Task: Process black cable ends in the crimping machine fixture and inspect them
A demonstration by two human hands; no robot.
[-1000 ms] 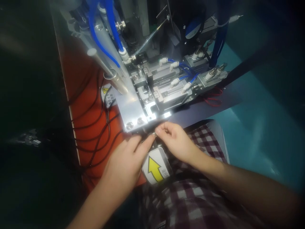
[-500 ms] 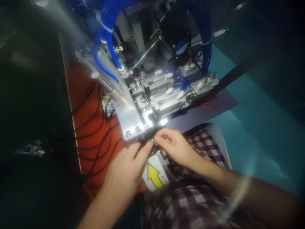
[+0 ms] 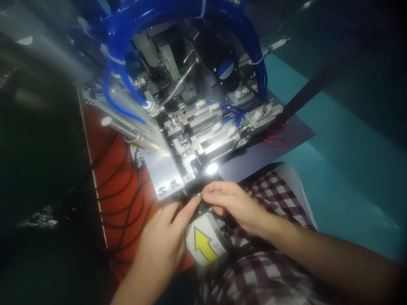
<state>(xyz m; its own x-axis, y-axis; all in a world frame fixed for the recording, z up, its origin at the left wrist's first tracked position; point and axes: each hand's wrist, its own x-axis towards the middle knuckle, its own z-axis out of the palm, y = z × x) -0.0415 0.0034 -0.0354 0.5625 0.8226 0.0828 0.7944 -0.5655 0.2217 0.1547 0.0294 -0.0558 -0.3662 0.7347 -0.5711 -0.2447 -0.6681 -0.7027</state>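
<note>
Both of my hands meet at the front edge of a pneumatic machine (image 3: pixel 190 144), just below its bright metal plate (image 3: pixel 163 171). My right hand (image 3: pixel 232 203) is closed in a pinch, thumb against forefinger. A tiny shiny piece (image 3: pixel 201 195) shows at its fingertips, too small to name. My left hand (image 3: pixel 165 228) reaches in from the left, its thumb tip against the same spot. The other left fingers curl under the plate edge and are partly hidden. Under the hands sits a white label (image 3: pixel 203 241) with a yellow arrow.
Thick blue air hoses (image 3: pixel 260 80) arch over the machine. A metal post (image 3: pixel 127 133) stands on the plate. Black cables (image 3: pixel 127 212) cross the orange-red surface (image 3: pixel 111 182) at left. Red wires (image 3: pixel 275 140) lie at right. A checked cloth garment (image 3: pixel 270 199) is close below.
The view has shifted, so the machine appears further left and the hands slightly lower. Both hands stay together at the same spot, the right still pinching.
</note>
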